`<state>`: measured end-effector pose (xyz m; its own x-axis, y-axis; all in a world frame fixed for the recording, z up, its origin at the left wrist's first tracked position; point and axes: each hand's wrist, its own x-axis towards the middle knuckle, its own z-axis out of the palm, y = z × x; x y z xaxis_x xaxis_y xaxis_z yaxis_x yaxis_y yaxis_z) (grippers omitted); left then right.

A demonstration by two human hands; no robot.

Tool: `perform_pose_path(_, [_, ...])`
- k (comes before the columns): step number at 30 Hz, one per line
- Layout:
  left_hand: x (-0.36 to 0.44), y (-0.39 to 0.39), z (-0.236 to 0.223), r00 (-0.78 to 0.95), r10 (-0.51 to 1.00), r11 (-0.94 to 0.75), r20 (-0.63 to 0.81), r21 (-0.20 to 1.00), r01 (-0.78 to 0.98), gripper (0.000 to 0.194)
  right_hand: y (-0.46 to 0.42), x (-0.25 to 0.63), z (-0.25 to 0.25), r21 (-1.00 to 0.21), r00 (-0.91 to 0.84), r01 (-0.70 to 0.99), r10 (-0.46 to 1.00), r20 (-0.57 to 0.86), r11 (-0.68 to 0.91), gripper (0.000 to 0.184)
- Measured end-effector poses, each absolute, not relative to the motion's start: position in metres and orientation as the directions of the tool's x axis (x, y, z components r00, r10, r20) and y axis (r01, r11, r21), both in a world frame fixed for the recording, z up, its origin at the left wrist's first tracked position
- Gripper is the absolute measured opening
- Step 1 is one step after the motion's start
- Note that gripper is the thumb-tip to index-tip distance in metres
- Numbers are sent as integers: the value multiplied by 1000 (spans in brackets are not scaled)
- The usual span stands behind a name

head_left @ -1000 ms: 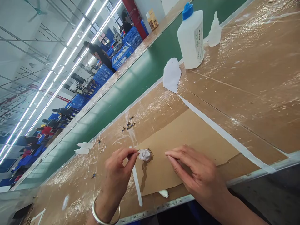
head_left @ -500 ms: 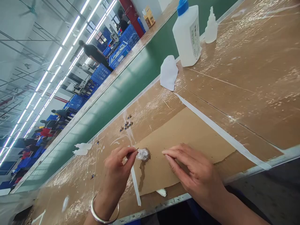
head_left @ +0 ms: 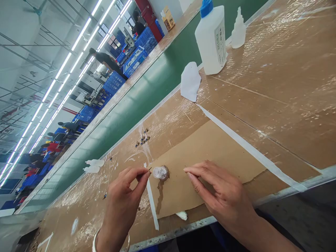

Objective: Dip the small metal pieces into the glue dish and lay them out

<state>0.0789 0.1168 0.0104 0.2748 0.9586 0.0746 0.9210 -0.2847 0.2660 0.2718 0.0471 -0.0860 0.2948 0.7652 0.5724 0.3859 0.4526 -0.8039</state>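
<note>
My left hand (head_left: 128, 189) pinches a tiny dark piece (head_left: 150, 169) between thumb and forefinger, too small to name. Just right of those fingertips stands a small clear jar (head_left: 161, 173) with something whitish inside; a dark wet streak (head_left: 160, 196) runs from it over the brown cardboard sheet (head_left: 210, 150). My right hand (head_left: 217, 185) hovers over the cardboard, thumb and forefinger closed together near the tips. What it holds, if anything, I cannot make out. Several small dark-and-gold parts (head_left: 143, 139) lie beyond the jar.
A large white bottle with a blue cap (head_left: 211, 42) and a small dropper bottle (head_left: 238, 33) stand at the back. White paper (head_left: 190, 82) lies before them. Two small bottles (head_left: 93, 166) lie at left. A green partition (head_left: 157, 77) borders the table; people and blue crates (head_left: 114, 82) are beyond.
My left hand has drawn back a little to the left, away from the jar, still pinching the tiny piece. My right hand has barely moved.
</note>
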Motion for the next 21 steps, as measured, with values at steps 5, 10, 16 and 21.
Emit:
perform_pose_path(5, [41,83,7,-149,986,97,76,465,880,37,47,274,-87,-788,273,430,768,579,441,18])
perform_pose_path(10, [0,51,-29,-359,930,312,-81,694,649,41,45,274,-90,-756,225,514,787,575,405,15])
perform_pose_path(16, [-26,36,-58,-425,891,388,-158,750,535,40,43,274,-87,-737,202,586,820,535,337,15])
perform_pose_path(21, [-23,36,-59,-411,902,371,-131,722,584,37,42,273,-98,-757,208,583,846,490,295,14])
